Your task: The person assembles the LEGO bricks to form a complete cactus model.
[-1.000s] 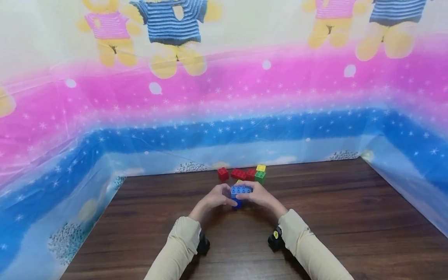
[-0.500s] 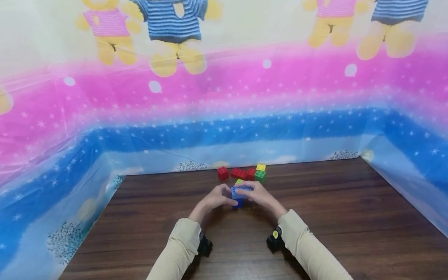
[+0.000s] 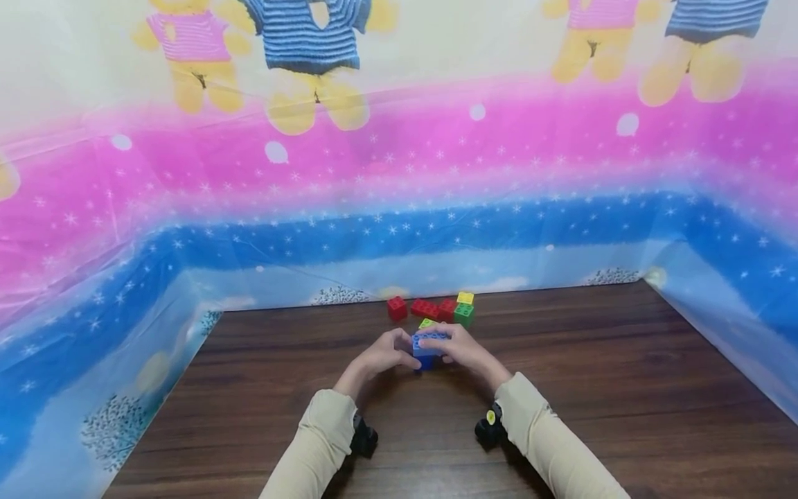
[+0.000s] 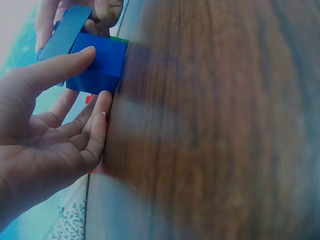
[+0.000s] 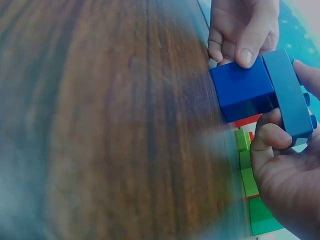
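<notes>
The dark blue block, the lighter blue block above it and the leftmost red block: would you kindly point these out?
Dark blue block (image 5: 243, 90): right wrist view, on its broad side face.
Lighter blue block (image 5: 288, 95): right wrist view, on its long side.
Leftmost red block (image 3: 396, 308): head view, on its visible middle.

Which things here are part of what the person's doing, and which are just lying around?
Part of the work:
dark blue block, pinched by the left hand
lighter blue block above it, held by the right hand

Apparently just lying about for now:
red blocks
green block
yellow block
yellow-green block
</notes>
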`<state>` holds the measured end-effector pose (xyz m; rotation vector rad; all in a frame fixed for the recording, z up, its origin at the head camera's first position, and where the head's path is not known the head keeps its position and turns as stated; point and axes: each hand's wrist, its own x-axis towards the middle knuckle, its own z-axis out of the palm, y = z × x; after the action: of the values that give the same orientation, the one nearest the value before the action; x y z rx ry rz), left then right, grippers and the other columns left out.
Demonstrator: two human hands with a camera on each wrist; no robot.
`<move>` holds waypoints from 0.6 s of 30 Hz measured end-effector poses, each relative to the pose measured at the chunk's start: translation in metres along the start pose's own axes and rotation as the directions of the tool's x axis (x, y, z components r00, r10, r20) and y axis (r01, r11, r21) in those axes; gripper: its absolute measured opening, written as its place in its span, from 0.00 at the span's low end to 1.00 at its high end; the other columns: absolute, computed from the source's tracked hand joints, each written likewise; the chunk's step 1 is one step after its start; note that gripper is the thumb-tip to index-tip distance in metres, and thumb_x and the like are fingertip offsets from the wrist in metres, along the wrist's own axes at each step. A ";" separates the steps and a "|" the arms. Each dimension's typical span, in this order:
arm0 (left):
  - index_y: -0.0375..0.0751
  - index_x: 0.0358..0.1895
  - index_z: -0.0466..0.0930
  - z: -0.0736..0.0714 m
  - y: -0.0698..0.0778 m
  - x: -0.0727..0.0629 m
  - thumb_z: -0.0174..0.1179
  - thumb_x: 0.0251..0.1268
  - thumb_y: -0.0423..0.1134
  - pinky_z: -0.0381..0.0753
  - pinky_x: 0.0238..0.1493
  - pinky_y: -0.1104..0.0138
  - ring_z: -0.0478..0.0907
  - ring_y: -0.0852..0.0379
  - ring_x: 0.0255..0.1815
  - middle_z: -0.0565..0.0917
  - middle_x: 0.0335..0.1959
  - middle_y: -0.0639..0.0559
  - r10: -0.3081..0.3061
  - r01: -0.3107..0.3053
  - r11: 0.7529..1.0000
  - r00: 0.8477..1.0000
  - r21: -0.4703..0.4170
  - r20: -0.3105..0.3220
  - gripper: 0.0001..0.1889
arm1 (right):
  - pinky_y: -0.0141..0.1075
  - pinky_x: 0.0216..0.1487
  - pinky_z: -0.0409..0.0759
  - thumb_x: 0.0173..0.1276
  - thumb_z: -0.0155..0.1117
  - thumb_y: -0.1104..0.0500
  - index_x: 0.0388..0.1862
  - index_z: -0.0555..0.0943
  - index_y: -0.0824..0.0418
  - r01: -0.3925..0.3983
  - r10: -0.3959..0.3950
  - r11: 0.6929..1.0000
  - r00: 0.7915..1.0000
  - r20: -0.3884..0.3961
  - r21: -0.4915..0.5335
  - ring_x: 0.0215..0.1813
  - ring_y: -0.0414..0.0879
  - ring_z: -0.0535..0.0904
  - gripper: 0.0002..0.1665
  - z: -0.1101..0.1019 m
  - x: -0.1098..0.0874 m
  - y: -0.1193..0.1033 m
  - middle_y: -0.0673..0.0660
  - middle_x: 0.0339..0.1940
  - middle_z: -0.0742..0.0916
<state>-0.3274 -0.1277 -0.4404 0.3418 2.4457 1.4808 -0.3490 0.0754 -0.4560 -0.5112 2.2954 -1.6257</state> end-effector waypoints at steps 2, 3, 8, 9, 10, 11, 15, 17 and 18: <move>0.36 0.48 0.72 -0.001 -0.001 0.001 0.68 0.55 0.35 0.78 0.50 0.59 0.76 0.49 0.49 0.79 0.52 0.39 -0.001 0.001 1.000 1.000 -0.010 0.012 0.20 | 0.52 0.56 0.80 0.70 0.61 0.46 0.60 0.79 0.54 -0.010 0.010 1.000 1.000 -0.007 0.008 0.62 0.57 0.74 0.23 0.001 0.000 -0.002 0.61 0.63 0.77; 0.35 0.49 0.72 -0.002 -0.001 0.001 0.68 0.55 0.35 0.78 0.51 0.58 0.76 0.49 0.49 0.79 0.52 0.39 0.001 -0.001 1.000 1.000 -0.013 0.018 0.20 | 0.53 0.56 0.80 0.70 0.61 0.47 0.59 0.80 0.54 -0.016 0.016 1.000 1.000 -0.012 0.013 0.62 0.58 0.73 0.22 0.002 0.000 -0.003 0.61 0.63 0.77; 0.35 0.49 0.72 -0.006 -0.003 0.000 0.67 0.55 0.34 0.77 0.57 0.53 0.77 0.48 0.51 0.79 0.53 0.39 -0.003 0.003 1.000 1.000 -0.023 0.015 0.20 | 0.57 0.58 0.78 0.70 0.60 0.47 0.58 0.80 0.56 -0.025 0.026 0.999 0.999 -0.035 0.034 0.64 0.60 0.71 0.22 0.008 0.002 -0.008 0.61 0.64 0.76; 0.35 0.50 0.72 -0.007 -0.004 0.000 0.67 0.55 0.34 0.76 0.58 0.52 0.77 0.48 0.51 0.79 0.53 0.39 -0.002 0.002 1.000 1.000 -0.024 0.013 0.20 | 0.58 0.58 0.78 0.70 0.60 0.47 0.58 0.81 0.56 -0.029 0.030 0.999 0.999 -0.043 0.037 0.64 0.60 0.71 0.22 0.009 0.003 -0.009 0.61 0.64 0.77; 0.35 0.50 0.72 -0.007 -0.004 0.000 0.68 0.54 0.34 0.76 0.59 0.51 0.77 0.48 0.51 0.79 0.53 0.39 0.000 0.000 1.000 1.000 -0.025 0.012 0.20 | 0.58 0.57 0.78 0.70 0.60 0.47 0.57 0.81 0.56 -0.033 0.035 0.999 0.998 -0.053 0.042 0.64 0.61 0.71 0.22 0.010 0.003 -0.009 0.61 0.64 0.77; 0.34 0.50 0.72 -0.007 -0.004 0.001 0.67 0.55 0.34 0.76 0.59 0.51 0.77 0.48 0.51 0.79 0.53 0.38 0.003 -0.002 1.000 1.000 -0.029 0.016 0.20 | 0.58 0.57 0.78 0.69 0.61 0.48 0.56 0.81 0.56 -0.042 0.045 0.998 0.997 -0.067 0.049 0.64 0.60 0.71 0.22 0.011 0.004 -0.009 0.61 0.64 0.77; 0.34 0.50 0.72 -0.005 -0.004 0.002 0.67 0.56 0.34 0.76 0.60 0.51 0.77 0.49 0.51 0.79 0.54 0.38 0.011 -0.009 0.999 0.999 -0.041 0.040 0.20 | 0.56 0.54 0.78 0.66 0.63 0.49 0.53 0.83 0.56 -0.091 0.095 0.995 0.989 -0.110 0.045 0.61 0.59 0.72 0.20 0.011 0.004 -0.010 0.60 0.62 0.79; 0.34 0.50 0.72 -0.004 -0.004 0.002 0.67 0.56 0.34 0.76 0.60 0.51 0.77 0.49 0.50 0.79 0.53 0.38 0.008 -0.006 0.999 0.999 -0.047 0.043 0.20 | 0.56 0.53 0.78 0.65 0.64 0.48 0.53 0.84 0.55 -0.112 0.116 0.993 0.987 -0.114 0.038 0.61 0.59 0.73 0.20 0.010 0.003 -0.011 0.60 0.62 0.80; 0.34 0.50 0.72 -0.004 -0.003 0.001 0.67 0.56 0.34 0.76 0.60 0.51 0.77 0.49 0.50 0.79 0.53 0.38 0.003 -0.001 0.999 0.999 -0.048 0.041 0.20 | 0.56 0.53 0.77 0.65 0.64 0.48 0.53 0.84 0.55 -0.122 0.125 0.992 0.986 -0.113 0.033 0.61 0.59 0.73 0.20 0.010 0.003 -0.012 0.60 0.62 0.80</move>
<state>-0.3303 -0.1319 -0.4419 0.3614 2.3750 1.5153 -0.3461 0.0619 -0.4482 -0.2704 2.3326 -1.6626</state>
